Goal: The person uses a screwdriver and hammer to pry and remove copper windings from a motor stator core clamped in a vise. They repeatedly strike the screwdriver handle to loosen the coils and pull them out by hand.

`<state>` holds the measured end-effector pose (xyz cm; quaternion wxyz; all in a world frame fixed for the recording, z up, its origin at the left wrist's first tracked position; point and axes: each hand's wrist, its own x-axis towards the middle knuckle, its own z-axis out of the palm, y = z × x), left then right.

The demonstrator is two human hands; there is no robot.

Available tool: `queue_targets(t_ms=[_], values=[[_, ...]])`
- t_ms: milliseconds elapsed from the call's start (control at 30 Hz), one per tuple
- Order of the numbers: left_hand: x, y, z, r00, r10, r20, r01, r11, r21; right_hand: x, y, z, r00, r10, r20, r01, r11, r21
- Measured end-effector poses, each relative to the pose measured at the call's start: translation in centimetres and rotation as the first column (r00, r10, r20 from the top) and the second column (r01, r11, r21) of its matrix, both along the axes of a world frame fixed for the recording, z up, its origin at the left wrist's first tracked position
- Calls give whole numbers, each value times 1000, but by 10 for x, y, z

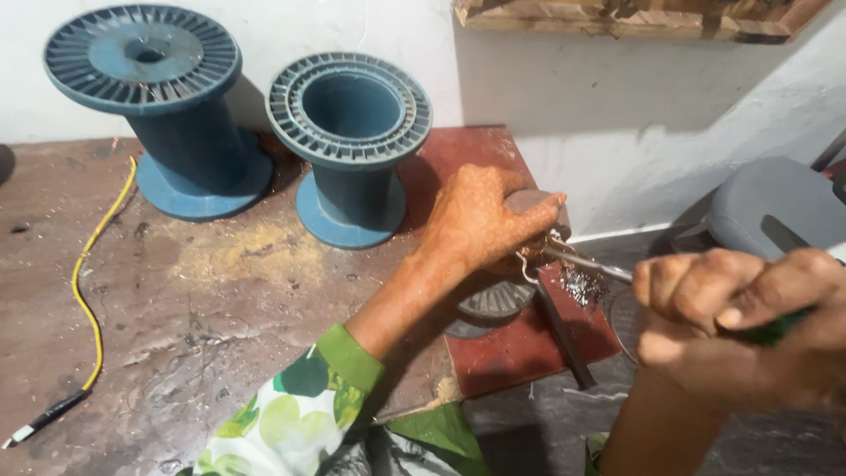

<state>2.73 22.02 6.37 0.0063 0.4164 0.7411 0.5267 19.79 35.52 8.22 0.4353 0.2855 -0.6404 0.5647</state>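
Observation:
My left hand rests on the red bench corner and pinches a small grey part with thin wire at its fingertips. My right hand is closed around a green-handled tool whose metal shaft points left and meets the part under my left fingers. Below the left hand lies a round ribbed metal disc, half hidden. A tangle of fine wire sits beside the tool tip.
Two blue plastic spools stand at the back of the worn workbench. A yellow cable runs along the left. A grey stool seat is at right, a dark bar lies on the red board.

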Motion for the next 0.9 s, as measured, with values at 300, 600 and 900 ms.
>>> queue_targets(t_ms=[300, 600, 900], values=[[-1, 4, 1, 984, -60, 170, 69, 997, -43, -4, -44, -19, 972, -118, 202, 184, 919, -348], [-13, 17, 5, 999, -48, -9, 47, 995, -87, 21, -78, -14, 926, -359, 115, 373, 834, -407], [-3, 28, 12, 999, -31, 13, 33, 982, -187, -21, -35, -34, 983, -102, 152, 153, 913, -378]])
